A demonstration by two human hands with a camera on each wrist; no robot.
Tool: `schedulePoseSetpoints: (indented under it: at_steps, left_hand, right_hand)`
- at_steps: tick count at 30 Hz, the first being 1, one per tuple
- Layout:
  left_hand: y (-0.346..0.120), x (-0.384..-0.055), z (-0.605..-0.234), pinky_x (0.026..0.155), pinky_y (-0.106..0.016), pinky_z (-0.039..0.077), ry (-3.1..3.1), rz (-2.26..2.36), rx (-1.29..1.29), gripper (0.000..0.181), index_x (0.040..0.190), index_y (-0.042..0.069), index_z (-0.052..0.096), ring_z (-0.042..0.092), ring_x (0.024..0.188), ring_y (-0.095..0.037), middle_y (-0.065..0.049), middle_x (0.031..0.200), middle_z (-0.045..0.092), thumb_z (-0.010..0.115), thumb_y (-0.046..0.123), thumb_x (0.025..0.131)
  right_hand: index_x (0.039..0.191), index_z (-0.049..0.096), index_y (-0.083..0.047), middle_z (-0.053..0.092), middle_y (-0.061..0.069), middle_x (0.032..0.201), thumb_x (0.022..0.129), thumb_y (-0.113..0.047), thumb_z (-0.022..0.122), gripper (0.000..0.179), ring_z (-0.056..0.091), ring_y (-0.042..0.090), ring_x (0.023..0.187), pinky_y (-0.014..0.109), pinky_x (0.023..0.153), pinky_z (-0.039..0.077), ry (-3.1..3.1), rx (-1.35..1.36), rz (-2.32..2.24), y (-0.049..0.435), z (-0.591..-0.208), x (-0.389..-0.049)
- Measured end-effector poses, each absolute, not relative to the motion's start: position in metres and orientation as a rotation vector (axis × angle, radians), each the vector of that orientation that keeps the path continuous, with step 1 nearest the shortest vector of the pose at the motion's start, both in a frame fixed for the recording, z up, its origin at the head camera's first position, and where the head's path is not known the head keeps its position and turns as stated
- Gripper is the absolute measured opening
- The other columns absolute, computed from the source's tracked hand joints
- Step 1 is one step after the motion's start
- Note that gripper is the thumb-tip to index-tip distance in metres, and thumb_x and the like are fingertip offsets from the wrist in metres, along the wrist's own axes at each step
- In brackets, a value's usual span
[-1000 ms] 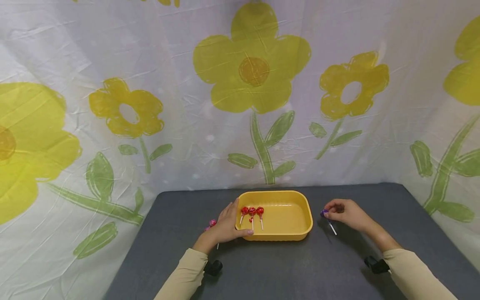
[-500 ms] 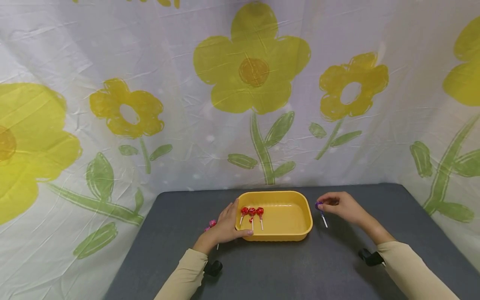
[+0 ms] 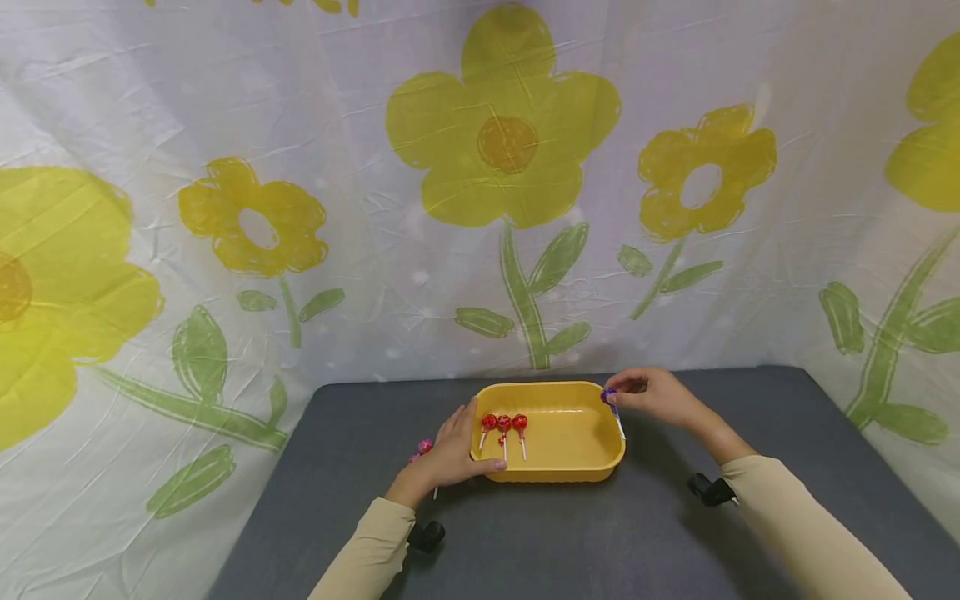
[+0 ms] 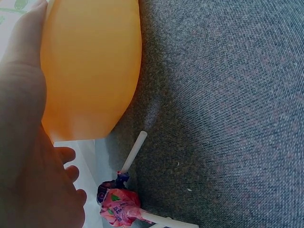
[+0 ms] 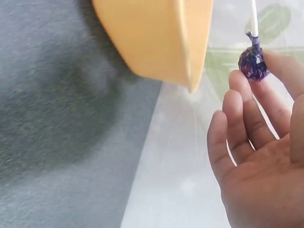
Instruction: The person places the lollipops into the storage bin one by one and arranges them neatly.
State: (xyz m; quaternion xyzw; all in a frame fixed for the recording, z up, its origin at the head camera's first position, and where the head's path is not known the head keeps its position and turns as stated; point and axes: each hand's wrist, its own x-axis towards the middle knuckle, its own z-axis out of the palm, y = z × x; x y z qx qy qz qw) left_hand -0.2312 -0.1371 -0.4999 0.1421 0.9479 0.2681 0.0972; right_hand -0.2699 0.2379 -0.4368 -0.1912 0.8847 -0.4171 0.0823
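Observation:
My right hand (image 3: 663,400) pinches a purple-wrapped lollipop (image 5: 253,64) by its round head, between thumb and fingertips. In the head view it is at the right end of a yellow plastic tray (image 3: 555,475), overlapping the rim, with the white stick pointing down. At the tray's left end, my left hand (image 3: 444,454) holds the corner, its thumb along the front rim and its fingers along the outer side. Three red lollipops (image 3: 505,423) lie side by side in the tray's left part, sticks toward me.
Left of the tray, partly hidden by my left hand, pink-wrapped lollipops (image 3: 425,446) lie on the dark grey table (image 3: 555,542); in the left wrist view a dark-wrapped lollipop (image 4: 105,189) touches a pink one. A flower-printed curtain (image 3: 420,333) hangs behind the table.
My right hand has moved left and farther from me with the purple lollipop, from beside the tray to its right rim. The left hand and tray have stayed put.

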Motion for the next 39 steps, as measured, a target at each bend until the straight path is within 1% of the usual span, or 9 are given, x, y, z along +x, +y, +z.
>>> schedulePoseSetpoints:
  at_steps: [6, 15, 20, 23, 26, 29, 32, 35, 39]
  left_hand:
    - [-0.139, -0.233, -0.5, 0.123, -0.062, 0.013, 2.804, 0.79, 0.424, 0.127, 0.16, 0.01, -0.003, 0.012, 0.154, -0.039, -0.017, 0.166, 0.017, 0.072, 0.068, 0.075]
    - [-0.138, -0.232, -0.498, 0.123, -0.062, 0.014, 2.8, 0.797, 0.429, 0.128, 0.16, 0.01, -0.003, 0.012, 0.154, -0.039, -0.017, 0.166, 0.018, 0.072, 0.069, 0.075]
    - [-0.139, -0.233, -0.498, 0.122, -0.062, 0.015, 2.806, 0.798, 0.446, 0.129, 0.16, 0.009, -0.002, 0.013, 0.153, -0.04, -0.017, 0.166, 0.018, 0.071, 0.071, 0.074]
    - [-0.139, -0.233, -0.498, 0.122, -0.063, 0.015, 2.806, 0.802, 0.447, 0.129, 0.16, 0.009, -0.002, 0.013, 0.153, -0.04, -0.017, 0.166, 0.018, 0.071, 0.071, 0.073]
    - [-0.14, -0.233, -0.498, 0.122, -0.063, 0.015, 2.806, 0.808, 0.447, 0.129, 0.16, 0.01, -0.002, 0.012, 0.153, -0.04, -0.017, 0.166, 0.018, 0.071, 0.071, 0.073]
    - [-0.14, -0.232, -0.498, 0.122, -0.063, 0.014, 2.802, 0.811, 0.451, 0.129, 0.16, 0.009, -0.002, 0.012, 0.153, -0.041, -0.018, 0.166, 0.018, 0.071, 0.07, 0.074]
    - [-0.139, -0.232, -0.499, 0.122, -0.063, 0.015, 2.798, 0.813, 0.45, 0.128, 0.16, 0.009, -0.001, 0.012, 0.153, -0.041, -0.018, 0.165, 0.018, 0.071, 0.07, 0.074]
    - [-0.139, -0.231, -0.498, 0.122, -0.062, 0.014, 2.796, 0.804, 0.442, 0.129, 0.16, 0.009, -0.002, 0.012, 0.154, -0.04, -0.018, 0.166, 0.018, 0.071, 0.071, 0.074]
    - [-0.138, -0.231, -0.498, 0.122, -0.063, 0.014, 2.798, 0.802, 0.446, 0.129, 0.16, 0.009, -0.003, 0.012, 0.154, -0.041, -0.018, 0.166, 0.017, 0.071, 0.072, 0.074]
  right_hand:
    - [0.114, 0.071, -0.008, 0.074, 0.009, 0.105, 0.095, -0.03, 0.067, 0.029, 0.067, 0.025, 0.097, 0.04, 0.086, 0.056, 2.549, -0.607, -1.25, 0.224, -0.428, -0.281]
    - [0.116, 0.071, -0.011, 0.076, 0.005, 0.109, 0.094, -0.034, 0.067, 0.032, 0.067, 0.027, 0.104, 0.041, 0.09, 0.055, 2.47, -0.595, -1.188, 0.205, -0.428, -0.301]
    - [0.114, 0.073, -0.011, 0.075, 0.001, 0.102, 0.094, -0.031, 0.067, 0.029, 0.063, 0.014, 0.089, 0.038, 0.083, 0.054, 2.427, -0.595, -1.183, 0.197, -0.428, -0.314]
    - [0.112, 0.073, -0.009, 0.068, 0.002, 0.085, 0.094, -0.026, 0.068, 0.026, 0.053, 0.017, 0.074, 0.035, 0.074, 0.047, 2.383, -0.61, -1.204, 0.192, -0.429, -0.32]
    - [0.111, 0.073, -0.007, 0.063, 0.006, 0.081, 0.093, -0.023, 0.068, 0.025, 0.048, 0.021, 0.069, 0.034, 0.07, 0.043, 2.342, -0.606, -1.245, 0.187, -0.43, -0.324]
    - [0.114, 0.072, -0.006, 0.072, 0.005, 0.09, 0.093, -0.023, 0.069, 0.027, 0.059, 0.022, 0.076, 0.034, 0.075, 0.052, 2.327, -0.583, -1.286, 0.182, -0.435, -0.327]
    - [0.116, 0.072, -0.006, 0.076, 0.005, 0.1, 0.092, -0.026, 0.07, 0.031, 0.069, 0.031, 0.092, 0.037, 0.083, 0.059, 2.342, -0.566, -1.308, 0.178, -0.439, -0.327]
    - [0.117, 0.072, -0.006, 0.076, 0.008, 0.104, 0.092, -0.028, 0.07, 0.033, 0.069, 0.039, 0.102, 0.04, 0.086, 0.06, 2.355, -0.55, -1.32, 0.175, -0.444, -0.326]
    - [0.117, 0.072, -0.007, 0.077, 0.009, 0.104, 0.091, -0.029, 0.071, 0.034, 0.069, 0.041, 0.102, 0.041, 0.085, 0.059, 2.352, -0.529, -1.346, 0.171, -0.449, -0.325]
